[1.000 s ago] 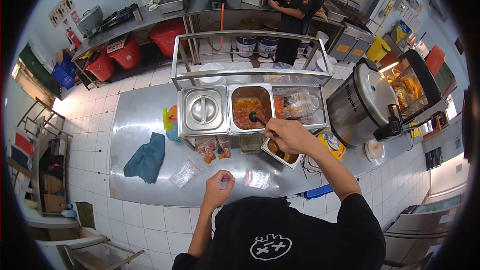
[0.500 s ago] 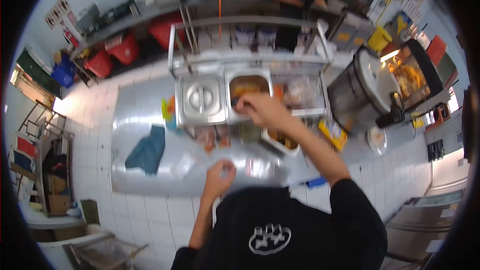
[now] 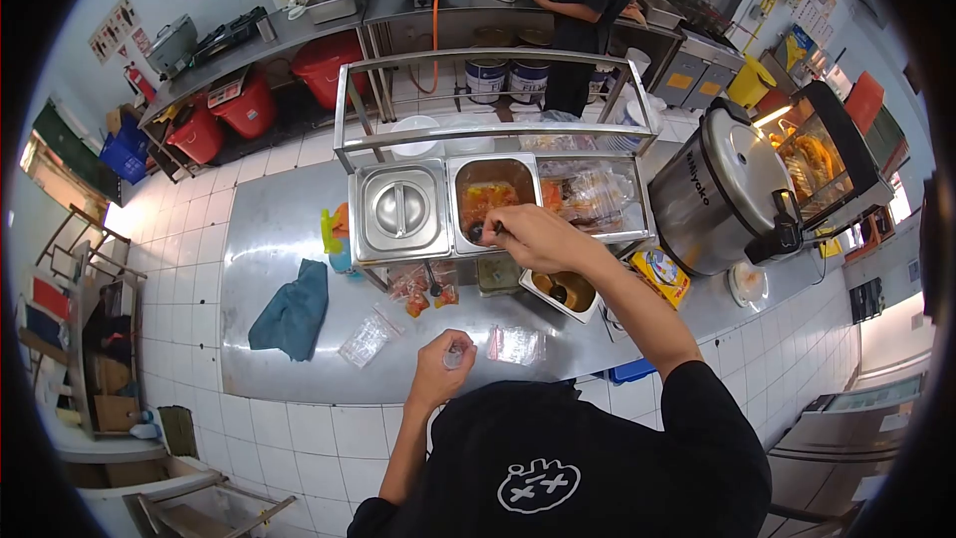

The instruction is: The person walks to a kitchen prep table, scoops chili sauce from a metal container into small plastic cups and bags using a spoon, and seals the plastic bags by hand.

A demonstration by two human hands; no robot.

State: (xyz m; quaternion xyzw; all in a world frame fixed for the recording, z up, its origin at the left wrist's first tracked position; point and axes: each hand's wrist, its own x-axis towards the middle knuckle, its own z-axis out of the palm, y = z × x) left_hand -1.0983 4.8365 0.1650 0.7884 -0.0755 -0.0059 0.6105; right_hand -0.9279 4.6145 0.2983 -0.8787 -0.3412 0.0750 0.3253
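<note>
My right hand (image 3: 533, 237) is closed on the dark handle of a ladle, over the front edge of an open steel pan (image 3: 495, 189) with orange-red food in it. My left hand (image 3: 442, 367) curls around a small clear plastic bag (image 3: 454, 356) above the steel table (image 3: 349, 384). Left of the open pan sits a pan with a steel lid (image 3: 398, 204). Small bags of red and orange food (image 3: 411, 291) lie in front of the pans. An oblong container (image 3: 561, 293) with brown contents and a dark spoon stands below my right wrist.
Plastic packets (image 3: 370, 338) and a teal cloth (image 3: 292, 313) lie on the table. A yellow box (image 3: 659, 277) and a large steel cooker (image 3: 712, 189) stand at the right, beside a glass food case (image 3: 809, 159). Beyond the metal rack, another person (image 3: 595, 15) stands at the back counter.
My right hand has shifted slightly right and down at the open pan. My left hand has moved slightly down, still curled around the bag. The view is sharper now.
</note>
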